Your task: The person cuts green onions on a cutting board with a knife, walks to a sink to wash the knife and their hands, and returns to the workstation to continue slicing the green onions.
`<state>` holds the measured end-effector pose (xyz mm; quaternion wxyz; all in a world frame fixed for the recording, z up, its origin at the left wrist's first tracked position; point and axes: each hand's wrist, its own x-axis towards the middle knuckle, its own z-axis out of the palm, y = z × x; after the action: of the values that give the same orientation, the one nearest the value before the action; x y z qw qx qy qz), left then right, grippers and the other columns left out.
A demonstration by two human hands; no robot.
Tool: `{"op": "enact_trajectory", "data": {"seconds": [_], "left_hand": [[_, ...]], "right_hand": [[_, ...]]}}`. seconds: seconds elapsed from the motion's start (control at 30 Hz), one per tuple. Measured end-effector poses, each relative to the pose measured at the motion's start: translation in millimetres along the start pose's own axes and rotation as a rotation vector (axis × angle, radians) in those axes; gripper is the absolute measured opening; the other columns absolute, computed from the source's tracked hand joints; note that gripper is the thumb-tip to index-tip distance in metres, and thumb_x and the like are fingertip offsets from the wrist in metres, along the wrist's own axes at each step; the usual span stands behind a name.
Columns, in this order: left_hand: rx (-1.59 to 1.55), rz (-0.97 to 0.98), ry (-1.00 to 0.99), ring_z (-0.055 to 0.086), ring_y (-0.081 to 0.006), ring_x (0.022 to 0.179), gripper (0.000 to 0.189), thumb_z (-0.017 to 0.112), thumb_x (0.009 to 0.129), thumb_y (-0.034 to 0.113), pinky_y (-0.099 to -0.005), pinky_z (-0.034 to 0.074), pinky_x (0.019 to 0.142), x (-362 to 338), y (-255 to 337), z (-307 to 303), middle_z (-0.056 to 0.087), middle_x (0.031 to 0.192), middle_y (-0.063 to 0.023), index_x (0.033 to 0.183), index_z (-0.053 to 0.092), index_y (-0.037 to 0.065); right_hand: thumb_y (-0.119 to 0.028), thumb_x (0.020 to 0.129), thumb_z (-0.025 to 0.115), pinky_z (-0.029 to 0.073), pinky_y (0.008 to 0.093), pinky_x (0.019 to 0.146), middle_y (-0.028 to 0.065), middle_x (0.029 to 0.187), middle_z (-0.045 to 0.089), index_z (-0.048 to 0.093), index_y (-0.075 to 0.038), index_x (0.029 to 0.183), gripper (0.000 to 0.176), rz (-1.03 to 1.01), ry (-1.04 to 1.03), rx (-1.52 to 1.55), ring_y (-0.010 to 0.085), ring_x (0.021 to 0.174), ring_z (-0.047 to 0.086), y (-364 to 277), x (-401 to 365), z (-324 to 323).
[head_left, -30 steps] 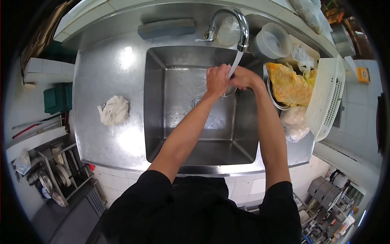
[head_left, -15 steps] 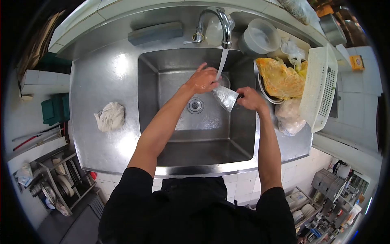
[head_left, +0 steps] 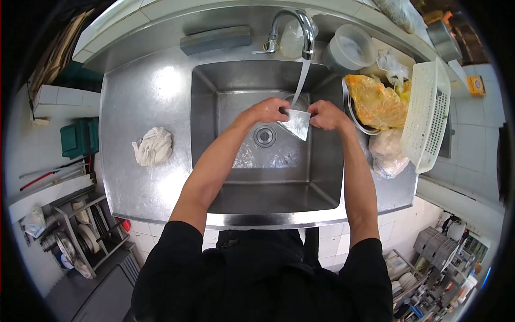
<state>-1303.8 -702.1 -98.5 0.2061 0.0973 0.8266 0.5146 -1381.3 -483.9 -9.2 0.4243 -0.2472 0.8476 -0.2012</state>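
A broad, shiny metal blade, which looks like a cleaver (head_left: pixel 298 125), is held between my hands over the sink (head_left: pixel 257 197). The fingers of my left hand (head_left: pixel 270 110) are closed on its left end. My right hand (head_left: pixel 328 115) is closed at its upper right corner, hiding the handle. Just behind the blade, a stream of water (head_left: pixel 302 81) runs down from the faucet (head_left: pixel 308 42). The drain (head_left: pixel 265 136) lies below and left of the blade.
A crumpled white cloth (head_left: pixel 153 147) lies on the left counter. At the back sits a long grey block (head_left: pixel 215 40). To the right are a plastic tub (head_left: pixel 351 48), a bag of orange-yellow food (head_left: pixel 377 101), another bag (head_left: pixel 387 153) and a white basket (head_left: pixel 426 115).
My left hand has moved down out of the water stream to the blade's end. The blade has turned and sits slightly higher, and my right hand has shifted up. The view has shifted slightly.
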Motion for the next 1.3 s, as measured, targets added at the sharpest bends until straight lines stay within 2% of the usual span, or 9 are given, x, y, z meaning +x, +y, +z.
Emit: {"op": "enact_trajectory", "data": {"seconds": [0.17, 0.27, 0.47, 0.53, 0.6, 0.77, 0.83, 1.0, 1.3], "left_hand": [[0.08, -0.102, 0.039, 0.063, -0.0173, 0.082, 0.027, 0.074, 0.077, 0.015, -0.0326, 0.05, 0.077, 0, 9, 3, 0.069, 0.088, -0.0096, 0.099, 0.068, 0.001], [-0.166, 0.036, 0.0, 0.063, -0.0171, 0.081, 0.031, 0.076, 0.076, 0.022, -0.0322, 0.05, 0.075, 7, -6, 2, 0.068, 0.086, -0.0101, 0.097, 0.068, 0.001], [0.062, -0.042, 0.14, 0.063, -0.0199, 0.083, 0.036, 0.078, 0.075, 0.024, -0.0327, 0.049, 0.077, 11, 22, 10, 0.068, 0.087, -0.0114, 0.1, 0.068, 0.0], [0.189, -0.016, 0.148, 0.066, -0.0282, 0.089, 0.035, 0.077, 0.072, 0.017, -0.0379, 0.051, 0.082, 13, 28, 12, 0.068, 0.092, -0.0143, 0.102, 0.068, 0.003], [0.112, 0.071, 0.082, 0.065, -0.0289, 0.092, 0.038, 0.077, 0.071, 0.016, -0.0382, 0.05, 0.083, 17, 23, 8, 0.068, 0.095, -0.0149, 0.105, 0.067, 0.003], [0.065, 0.192, -0.147, 0.063, -0.0256, 0.098, 0.047, 0.077, 0.072, 0.013, -0.0367, 0.048, 0.088, 32, 13, -2, 0.065, 0.105, -0.0147, 0.115, 0.061, 0.003], [0.027, 0.071, -0.231, 0.062, -0.027, 0.099, 0.048, 0.074, 0.071, 0.008, -0.0373, 0.048, 0.089, 37, 18, -5, 0.064, 0.104, -0.0137, 0.117, 0.06, 0.003], [0.145, 0.127, -0.204, 0.06, -0.0248, 0.101, 0.049, 0.072, 0.071, 0.006, -0.0366, 0.047, 0.09, 31, 22, -4, 0.063, 0.105, -0.0121, 0.118, 0.059, 0.003], [0.153, 0.104, -0.236, 0.06, -0.0267, 0.105, 0.052, 0.073, 0.07, 0.01, -0.0383, 0.046, 0.092, 29, 12, -12, 0.064, 0.11, -0.0164, 0.119, 0.058, 0.002]], "right_hand": [[-0.008, 0.067, 0.059, 0.046, 0.034, 0.046, 0.0076, 0.062, 0.061, 0.071, 0.001, 0.093, 0.03, 0.058, 0.016, -0.01, 0.0186, 0.05, 0.058, -5, 1, -2], [-0.008, 0.067, 0.059, 0.047, 0.0342, 0.047, 0.0075, 0.062, 0.061, 0.071, 0.0, 0.092, 0.029, 0.001, 0.034, -0.023, 0.0191, 0.05, 0.058, 2, 1, -6], [-0.008, 0.067, 0.058, 0.049, 0.0333, 0.051, 0.0089, 0.064, 0.063, 0.071, 0.0, 0.091, 0.028, -0.054, 0.115, -0.034, 0.0194, 0.052, 0.06, 11, 2, -7], [-0.007, 0.068, 0.058, 0.049, 0.0331, 0.051, 0.0093, 0.064, 0.063, 0.071, 0.0, 0.091, 0.028, -0.041, 0.129, -0.034, 0.0193, 0.052, 0.06, 11, -2, -10], [-0.011, 0.067, 0.059, 0.054, 0.0362, 0.058, 0.0147, 0.079, 0.07, 0.071, 0.0, 0.102, 0.038, 0.088, 0.043, 0.001, 0.0241, 0.062, 0.066, 11, -11, -15], [-0.008, 0.066, 0.057, 0.052, 0.0354, 0.053, 0.0124, 0.075, 0.068, 0.071, 0.0, 0.099, 0.036, 0.039, 0.098, 0.036, 0.0227, 0.057, 0.063, 31, -18, -15], [-0.008, 0.066, 0.057, 0.051, 0.0351, 0.051, 0.0119, 0.072, 0.067, 0.07, 0.001, 0.096, 0.034, 0.055, 0.106, 0.069, 0.0226, 0.056, 0.062, 29, -20, -16], [-0.006, 0.064, 0.056, 0.049, 0.0349, 0.048, 0.0115, 0.063, 0.063, 0.068, 0.002, 0.083, 0.024, 0.115, 0.06, 0.055, 0.0212, 0.053, 0.061, 25, -22, -17], [-0.007, 0.057, 0.055, 0.044, 0.032, 0.042, 0.0093, 0.059, 0.059, 0.068, 0.001, 0.084, 0.03, 0.085, 0.064, 0.08, 0.021, 0.047, 0.058, 14, -26, -19]]}}
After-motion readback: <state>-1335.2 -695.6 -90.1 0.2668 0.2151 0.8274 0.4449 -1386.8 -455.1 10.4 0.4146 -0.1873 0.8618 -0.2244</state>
